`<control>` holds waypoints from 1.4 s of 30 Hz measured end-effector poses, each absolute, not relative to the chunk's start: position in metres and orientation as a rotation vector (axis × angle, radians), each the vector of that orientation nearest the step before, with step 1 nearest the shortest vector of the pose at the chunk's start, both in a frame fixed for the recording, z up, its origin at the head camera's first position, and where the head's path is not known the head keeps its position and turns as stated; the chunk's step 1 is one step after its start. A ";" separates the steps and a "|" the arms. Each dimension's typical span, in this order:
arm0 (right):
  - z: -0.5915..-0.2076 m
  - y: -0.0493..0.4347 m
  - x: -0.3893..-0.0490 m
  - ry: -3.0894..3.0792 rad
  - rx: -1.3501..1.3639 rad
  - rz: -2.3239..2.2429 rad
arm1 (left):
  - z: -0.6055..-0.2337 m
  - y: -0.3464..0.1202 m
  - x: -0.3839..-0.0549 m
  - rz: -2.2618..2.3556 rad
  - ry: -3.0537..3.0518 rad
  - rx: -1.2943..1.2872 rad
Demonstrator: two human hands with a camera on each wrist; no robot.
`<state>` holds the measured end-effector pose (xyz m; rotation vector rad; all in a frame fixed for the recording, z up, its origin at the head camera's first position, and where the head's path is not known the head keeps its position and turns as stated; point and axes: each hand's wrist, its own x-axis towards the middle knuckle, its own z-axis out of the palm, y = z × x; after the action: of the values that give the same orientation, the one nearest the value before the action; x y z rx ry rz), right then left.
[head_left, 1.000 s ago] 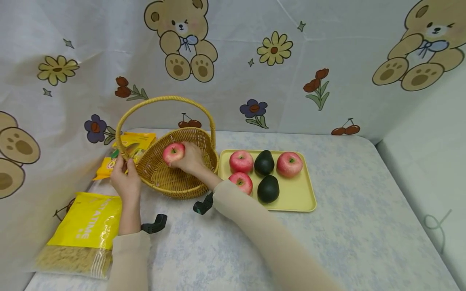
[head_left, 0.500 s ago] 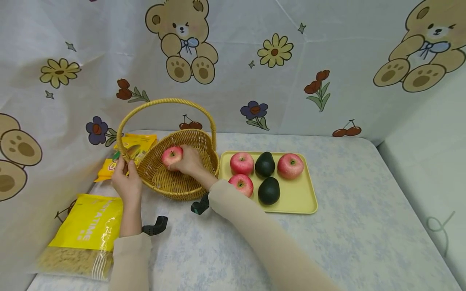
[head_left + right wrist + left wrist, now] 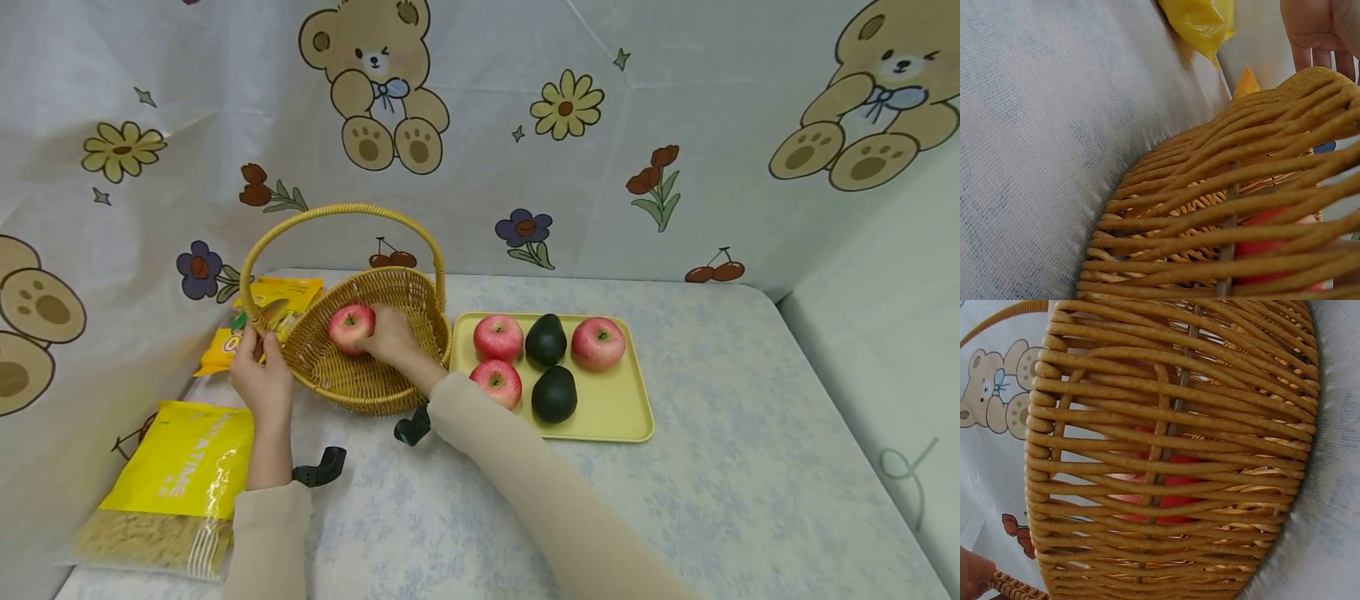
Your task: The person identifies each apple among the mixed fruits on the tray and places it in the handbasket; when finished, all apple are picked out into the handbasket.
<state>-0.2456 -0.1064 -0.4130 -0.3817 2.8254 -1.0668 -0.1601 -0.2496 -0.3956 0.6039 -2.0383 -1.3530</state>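
A wicker basket [image 3: 367,392] with a tall arched handle stands at the back left of the table. My left hand [image 3: 262,379] grips the handle's left base, with thumb and fingers around it. Inside the basket, a red apple [image 3: 352,328] lies low against the left part of the weave, and my right hand [image 3: 393,340] holds it from the right side. The right hand's far fingers are hidden behind the apple. Through the slats the apple shows as a red patch [image 3: 1179,487] in the left wrist view, and the left hand [image 3: 1322,28] appears above the rim in the right wrist view.
A yellow tray [image 3: 607,417] right of the basket bears several apples [image 3: 597,342] and two dark avocados [image 3: 553,393]. A yellow pasta bag [image 3: 172,483] lies front left. Yellow-orange packets [image 3: 225,342] sit behind the left hand. A printed cloth [image 3: 480,125] hangs at the back.
My right hand has lowered the apple deeper into the basket and slightly left. The left hand keeps its grip on the handle's base.
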 end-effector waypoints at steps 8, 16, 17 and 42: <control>-0.412 -0.106 -0.244 2.843 -0.363 -1.002 | -0.395 -0.250 -0.160 -1.353 -2.033 0.593; -0.412 -0.107 -0.245 2.814 -0.376 -1.027 | -0.393 -0.250 -0.160 -1.359 -2.021 0.598; -0.412 -0.107 -0.245 2.805 -0.376 -1.034 | -0.393 -0.250 -0.160 -1.357 -2.021 0.598; -0.398 -0.087 -0.232 2.774 -0.524 -1.078 | -0.395 -0.251 -0.160 -1.377 -2.042 0.622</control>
<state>-0.2318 -0.0869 -0.3982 -0.5245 2.7741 -1.0784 -0.1601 -0.2510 -0.3951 0.6218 -2.0418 -1.3768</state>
